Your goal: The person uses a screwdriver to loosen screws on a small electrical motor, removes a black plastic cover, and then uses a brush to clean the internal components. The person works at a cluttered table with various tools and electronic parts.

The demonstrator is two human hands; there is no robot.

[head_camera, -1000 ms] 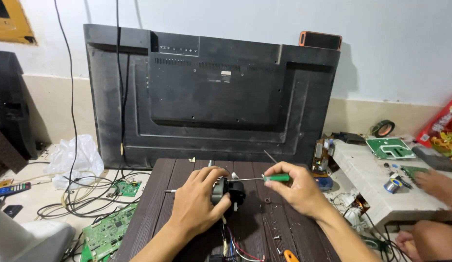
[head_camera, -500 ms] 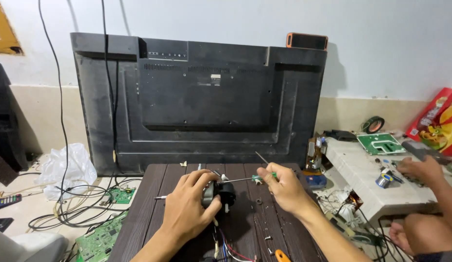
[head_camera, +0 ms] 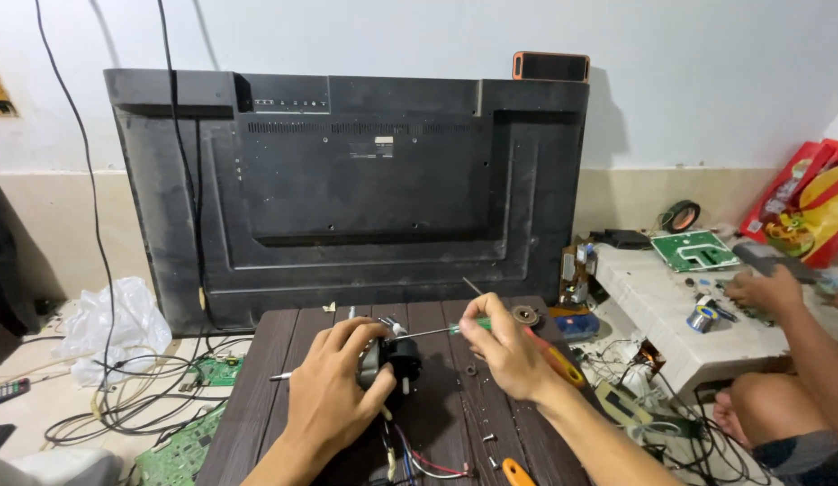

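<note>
Left hand (head_camera: 333,396) clasps small motor (head_camera: 392,360) (mostly hidden); right hand (head_camera: 509,355) pinches green screwdriver (head_camera: 437,331), handle largely covered

Matt dark wood-grain table (head_camera: 284,360), matt black plastic television back (head_camera: 347,180), glossy metal screwdriver shaft (head_camera: 423,332)

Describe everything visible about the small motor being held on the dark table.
The small motor is a compact, dark, rounded unit that looks like metal, with a thin shaft sticking out to the left. Red, black and pale wires trail from it toward the near table edge. It sits over the dark slatted table, gripped by the left hand. The green-handled screwdriver in the right hand points its tip at the motor's top.
</note>
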